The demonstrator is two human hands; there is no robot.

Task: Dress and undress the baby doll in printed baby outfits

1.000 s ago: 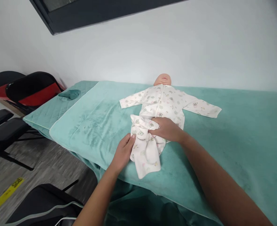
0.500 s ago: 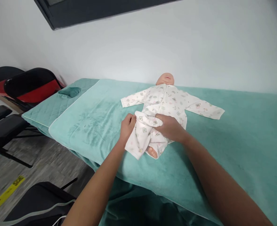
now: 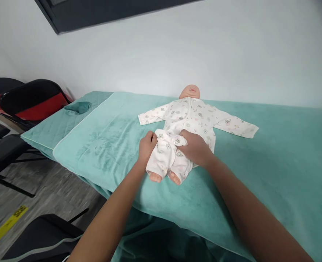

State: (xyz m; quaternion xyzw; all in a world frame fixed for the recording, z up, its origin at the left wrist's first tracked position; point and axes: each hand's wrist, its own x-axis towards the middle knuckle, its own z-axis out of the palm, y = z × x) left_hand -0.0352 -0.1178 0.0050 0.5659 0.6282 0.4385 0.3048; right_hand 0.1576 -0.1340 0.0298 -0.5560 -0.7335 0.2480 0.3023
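A baby doll lies on its back on a teal towel, head toward the wall. It wears a white patterned top with empty sleeves spread out and matching white pants. Both bare feet show below the pant legs. My left hand is closed on the waistband at the doll's left-hand side in view. My right hand is closed on the waistband at the other side, resting on the doll's belly.
The towel covers a padded table against a white wall. A small folded teal cloth lies at the table's far left. Black and red folding chairs stand to the left, and a black chair sits near the front edge.
The pants have been pulled up the doll's legs to its waist. Both feet now stick out of the pant legs. My left hand moved up from the leg end to the waistband.
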